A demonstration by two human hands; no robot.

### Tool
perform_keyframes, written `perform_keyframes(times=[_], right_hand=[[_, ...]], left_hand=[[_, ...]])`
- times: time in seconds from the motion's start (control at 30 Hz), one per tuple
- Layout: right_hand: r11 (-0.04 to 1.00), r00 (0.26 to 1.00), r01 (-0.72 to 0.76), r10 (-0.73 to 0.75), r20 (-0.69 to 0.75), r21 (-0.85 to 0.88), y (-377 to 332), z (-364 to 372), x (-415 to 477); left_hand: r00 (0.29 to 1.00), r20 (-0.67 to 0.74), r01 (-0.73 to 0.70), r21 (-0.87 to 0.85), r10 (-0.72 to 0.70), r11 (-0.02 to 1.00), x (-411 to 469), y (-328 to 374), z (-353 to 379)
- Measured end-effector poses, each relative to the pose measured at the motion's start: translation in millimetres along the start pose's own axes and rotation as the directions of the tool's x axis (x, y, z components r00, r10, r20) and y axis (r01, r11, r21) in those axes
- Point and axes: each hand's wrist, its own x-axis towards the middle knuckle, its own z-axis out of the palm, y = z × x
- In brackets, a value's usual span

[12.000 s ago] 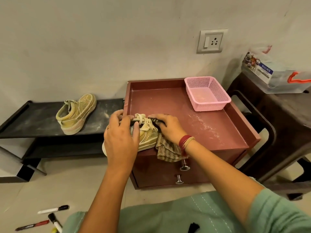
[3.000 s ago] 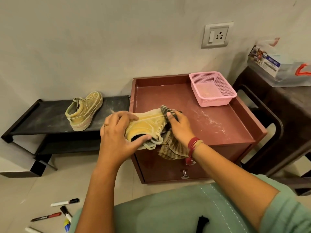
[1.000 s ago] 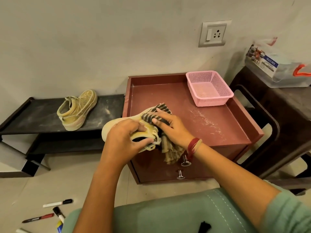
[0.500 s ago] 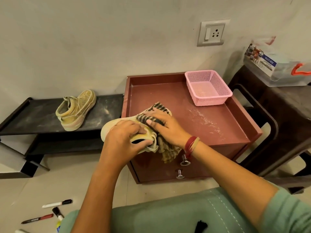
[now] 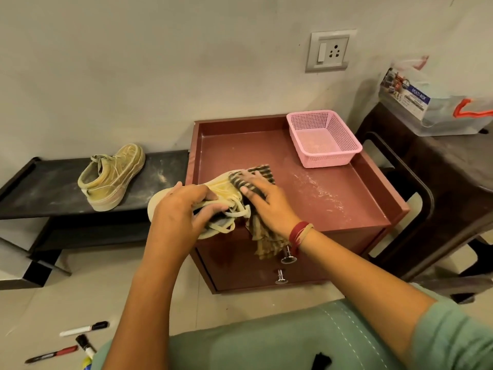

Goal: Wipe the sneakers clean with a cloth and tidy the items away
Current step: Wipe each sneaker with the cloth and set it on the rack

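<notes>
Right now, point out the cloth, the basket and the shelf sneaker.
cloth (image 5: pixel 265 240): head view, hanging lower folds.
basket (image 5: pixel 329 158): head view, front wall.
shelf sneaker (image 5: pixel 112 180): head view, side panel.

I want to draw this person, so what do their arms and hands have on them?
The right hand has a red thread band with a tan strand wound round its wrist, and a pale green fabric sleeve covers that arm higher up. The left hand has no glove, and its forearm shows no sleeve.
</notes>
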Motion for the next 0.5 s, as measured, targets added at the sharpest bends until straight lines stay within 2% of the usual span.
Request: perform_keyframes(times=[0.07, 0.17, 0.2, 0.33, 0.37, 0.47, 0.5], right_hand=[[0.996, 0.995, 0.080, -0.078, 0.068, -0.030, -1.2, 2.3, -3.2], [0.994, 0.989, -0.099, 0.102, -0.110, 0.037, 7.6, -8.2, 5.7], [0.991, 0.984, -0.121, 0.128, -0.122, 0.062, 7.8, -9.3, 5.2], [0.998, 0.996, 0.038, -0.041, 0.077, 0.043, 4.7, -0.8, -5.0], [0.999, 0.998, 0.027, -0.028, 0.051, 0.017, 9.2, -2.3, -2.2], [0.986, 0.976, -0.159, 0.150, -0.156, -0.049, 21.8, -12.4, 6.1], [0.987, 0.976, -0.154, 0.146, -0.161, -0.035, 21.9, -12.4, 4.3]], left_hand=[[1.000, -0.009, 0.013, -0.019, -0.013, 1.000, 1.6, 0.8, -1.6], [1.000, -0.013, 0.009, -0.036, -0.010, 0.999, 1.2, 2.0, -2.1], [1.000, -0.012, 0.013, -0.042, -0.013, 0.999, 1.4, 1.9, -2.2], [0.998, -0.043, 0.045, -0.082, -0.049, 0.996, 4.5, 3.5, -6.7], [0.997, -0.050, 0.052, -0.093, -0.057, 0.994, 5.7, 4.1, -8.2], [0.996, -0.033, 0.084, -0.121, -0.089, 0.989, 9.7, 3.9, -13.3], [0.995, -0.029, 0.093, -0.115, -0.097, 0.989, 11.2, 3.1, -14.5]])
